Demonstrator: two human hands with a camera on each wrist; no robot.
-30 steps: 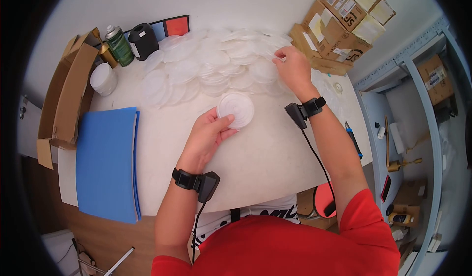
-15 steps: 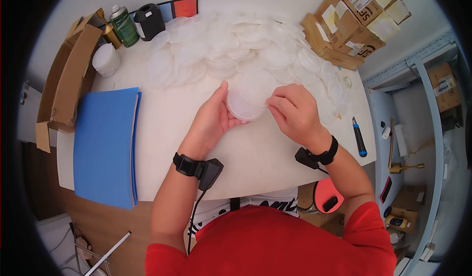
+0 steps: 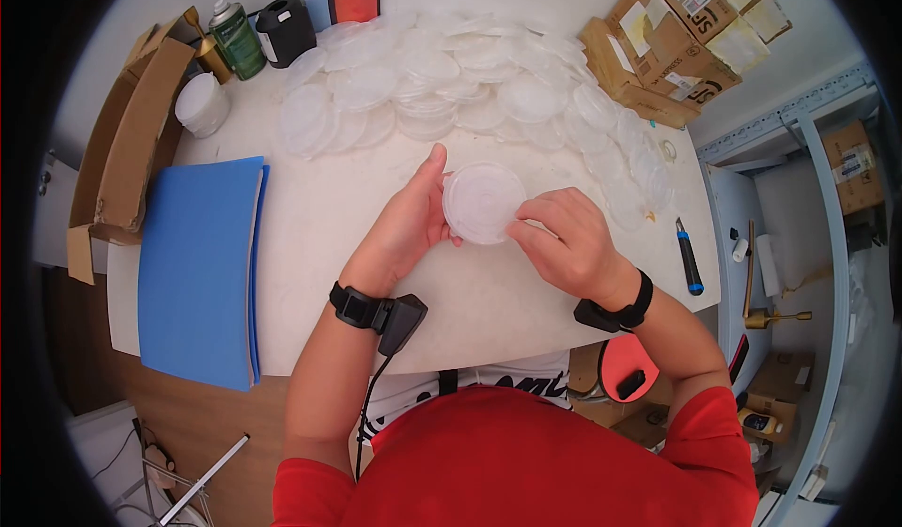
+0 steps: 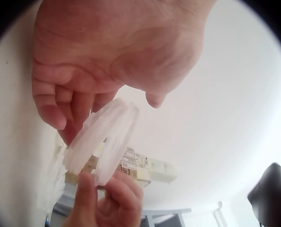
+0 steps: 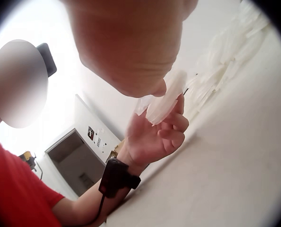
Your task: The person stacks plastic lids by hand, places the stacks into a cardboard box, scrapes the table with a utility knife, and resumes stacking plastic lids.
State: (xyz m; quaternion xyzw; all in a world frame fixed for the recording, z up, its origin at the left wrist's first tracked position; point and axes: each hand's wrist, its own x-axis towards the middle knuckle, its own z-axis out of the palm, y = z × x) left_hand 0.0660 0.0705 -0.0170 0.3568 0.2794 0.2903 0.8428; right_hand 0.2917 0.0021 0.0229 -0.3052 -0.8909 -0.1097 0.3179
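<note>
A short stack of round translucent plastic lids [image 4: 87,141] rests in my left hand [image 3: 412,215], above the table. The fingers curl round the stack's edge from below, while the thumb stands raised away from it. My right hand [image 3: 575,247] pinches the near right edge of one more lid [image 3: 486,203] between thumb and forefinger. This lid lies over the stack, and the left wrist view shows a wedge-shaped gap between them. In the right wrist view the left fingers [image 5: 171,130] bend about the stack's rim.
A wide heap of similar lids [image 3: 427,81] covers the back of the table [image 3: 319,245]. A blue folder [image 3: 199,273] and an open cardboard box [image 3: 141,151] are at left, with a white tub [image 3: 202,104]. A utility knife [image 3: 689,256] lies right; shipping boxes [image 3: 667,48] stand back right.
My right hand has come from the heap to the left hand, bringing a lid over the stack and lowering it onto it. The left thumb has lifted off the stack.
</note>
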